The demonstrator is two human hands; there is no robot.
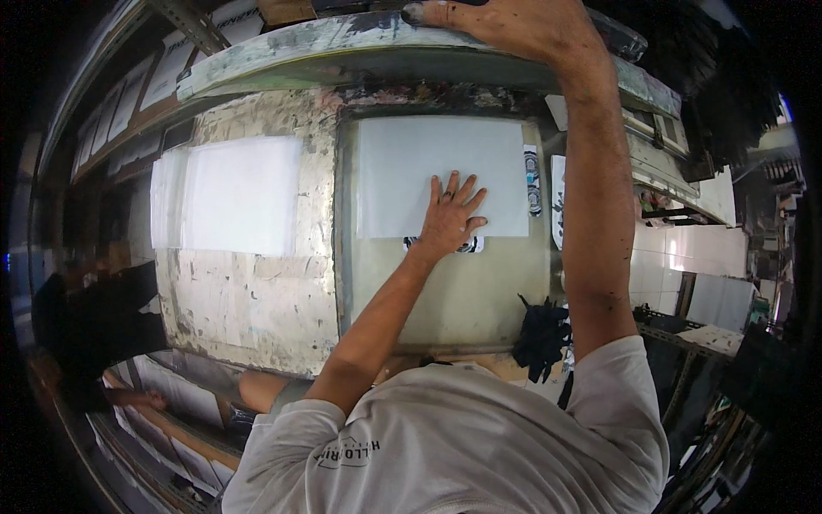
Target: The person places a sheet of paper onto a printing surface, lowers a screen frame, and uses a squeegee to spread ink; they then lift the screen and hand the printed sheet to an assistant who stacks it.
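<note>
My left hand [451,216] lies flat with its fingers spread on a white sheet [390,180]. The sheet rests on a pale, glassy work surface [428,295]. Strips of black-and-white printed pattern [533,182] peek out past the sheet's right edge and below it, near my wrist. At the top, my right hand [535,30] grips the edge of a raised, ink-stained frame [325,43]. The thumb is stretched along that edge and has dark stains; the other fingers are mostly hidden.
Left of the work surface, a stack of white sheets [240,195] lies on a paint-spattered board [257,300]. A dark crumpled cloth [544,336] hangs at the near right edge. Another person's hand [154,399] shows at the far left, near shelves. Metal racks stand at the right.
</note>
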